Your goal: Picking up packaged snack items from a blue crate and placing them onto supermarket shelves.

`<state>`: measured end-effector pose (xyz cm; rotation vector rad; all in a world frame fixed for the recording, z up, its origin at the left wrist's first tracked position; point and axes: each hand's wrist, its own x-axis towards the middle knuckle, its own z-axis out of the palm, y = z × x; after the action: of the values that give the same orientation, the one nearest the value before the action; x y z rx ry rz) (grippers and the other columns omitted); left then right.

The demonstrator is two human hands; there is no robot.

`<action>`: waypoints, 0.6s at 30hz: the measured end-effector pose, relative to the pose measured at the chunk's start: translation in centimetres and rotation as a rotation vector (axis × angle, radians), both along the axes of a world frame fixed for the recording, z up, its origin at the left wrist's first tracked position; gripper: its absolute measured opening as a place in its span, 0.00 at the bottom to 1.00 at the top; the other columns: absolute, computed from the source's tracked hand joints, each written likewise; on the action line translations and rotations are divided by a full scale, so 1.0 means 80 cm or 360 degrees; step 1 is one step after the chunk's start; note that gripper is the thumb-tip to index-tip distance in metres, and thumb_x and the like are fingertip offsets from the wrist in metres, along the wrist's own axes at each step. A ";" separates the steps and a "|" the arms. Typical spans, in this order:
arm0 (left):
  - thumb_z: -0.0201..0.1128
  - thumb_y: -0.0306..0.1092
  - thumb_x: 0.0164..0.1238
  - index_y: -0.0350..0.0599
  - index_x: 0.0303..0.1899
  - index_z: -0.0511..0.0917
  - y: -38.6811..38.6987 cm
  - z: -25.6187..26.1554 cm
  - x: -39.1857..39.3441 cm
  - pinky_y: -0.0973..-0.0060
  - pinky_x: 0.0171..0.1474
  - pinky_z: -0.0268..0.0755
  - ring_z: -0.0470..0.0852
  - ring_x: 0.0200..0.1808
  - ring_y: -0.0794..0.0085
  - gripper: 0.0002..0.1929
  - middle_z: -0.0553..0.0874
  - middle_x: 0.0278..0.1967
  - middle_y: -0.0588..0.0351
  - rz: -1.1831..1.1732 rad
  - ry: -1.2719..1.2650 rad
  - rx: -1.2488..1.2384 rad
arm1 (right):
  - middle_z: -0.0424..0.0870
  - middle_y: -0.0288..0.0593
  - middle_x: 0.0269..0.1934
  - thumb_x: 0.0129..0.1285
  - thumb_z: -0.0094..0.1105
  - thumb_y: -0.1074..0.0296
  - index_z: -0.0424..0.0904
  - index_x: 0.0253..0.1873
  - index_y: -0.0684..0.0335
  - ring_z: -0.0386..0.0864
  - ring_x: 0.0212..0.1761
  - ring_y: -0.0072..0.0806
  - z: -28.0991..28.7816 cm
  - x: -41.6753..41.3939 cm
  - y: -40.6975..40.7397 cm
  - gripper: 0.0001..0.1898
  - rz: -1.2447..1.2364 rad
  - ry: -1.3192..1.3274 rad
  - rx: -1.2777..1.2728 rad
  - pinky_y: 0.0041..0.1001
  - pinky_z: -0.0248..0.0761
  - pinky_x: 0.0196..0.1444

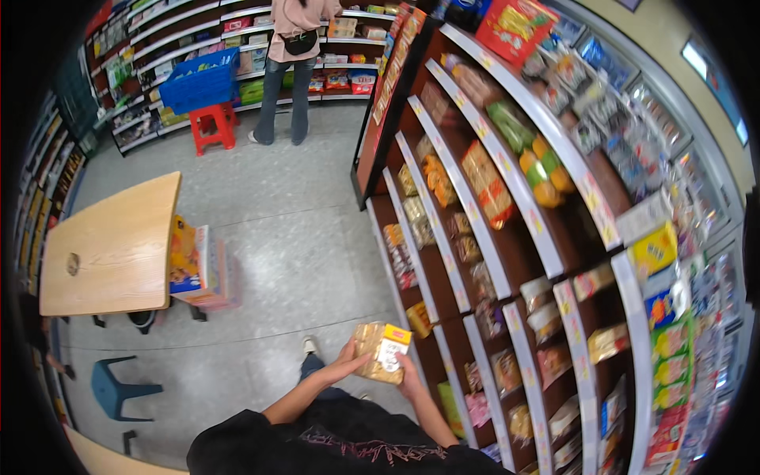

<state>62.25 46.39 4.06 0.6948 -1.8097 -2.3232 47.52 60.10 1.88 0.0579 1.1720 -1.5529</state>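
A clear-wrapped food package (373,350) with tan contents and a yellow and white label is held in front of my body, at the bottom middle. My left hand (347,361) grips its left side. On the label side, my right hand (408,371) holds it with the thumb over the label. Just right of my hands stands a store shelf (469,323) with packaged foods. An orange-yellow packet (419,319) lies on a low shelf close to the package.
A wooden table (113,255) stands at left, with printed cartons (189,255) beside it and a blue-green stool (122,389) below. Farther off, a person (291,65) faces shelves near a blue crate (200,80) on a red stool (212,127).
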 end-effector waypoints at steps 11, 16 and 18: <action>0.52 0.62 0.64 0.28 0.67 0.26 -0.260 0.022 0.052 0.67 0.72 0.32 0.30 0.73 0.54 0.54 0.34 0.70 0.34 -0.0154 -0.0074 0.0126 | 0.78 0.48 0.52 0.61 0.53 0.59 0.67 0.59 0.71 0.77 0.53 0.35 0.042 0.016 -0.248 0.25 0.0396 0.0049 -0.0059 0.33 0.70 0.57; 0.54 0.59 0.64 0.28 0.68 0.30 -0.338 0.018 0.039 0.70 0.72 0.35 0.36 0.73 0.56 0.51 0.40 0.70 0.35 -0.0012 -0.0064 0.0120 | 0.76 0.47 0.53 0.61 0.55 0.59 0.65 0.60 0.68 0.77 0.53 0.34 0.028 0.027 -0.332 0.26 0.0153 0.0157 -0.0088 0.32 0.69 0.58; 0.56 0.54 0.65 0.28 0.68 0.34 -0.360 0.010 0.029 0.70 0.71 0.39 0.43 0.73 0.56 0.49 0.45 0.70 0.36 0.0139 0.0039 0.0298 | 0.76 0.47 0.53 0.62 0.54 0.59 0.64 0.61 0.68 0.76 0.54 0.34 0.023 0.018 -0.358 0.26 0.0185 0.0108 -0.0122 0.33 0.68 0.59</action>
<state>64.59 17.63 4.88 0.7494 -1.5324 -2.4525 48.96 31.43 3.72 -0.1130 1.1473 -1.5050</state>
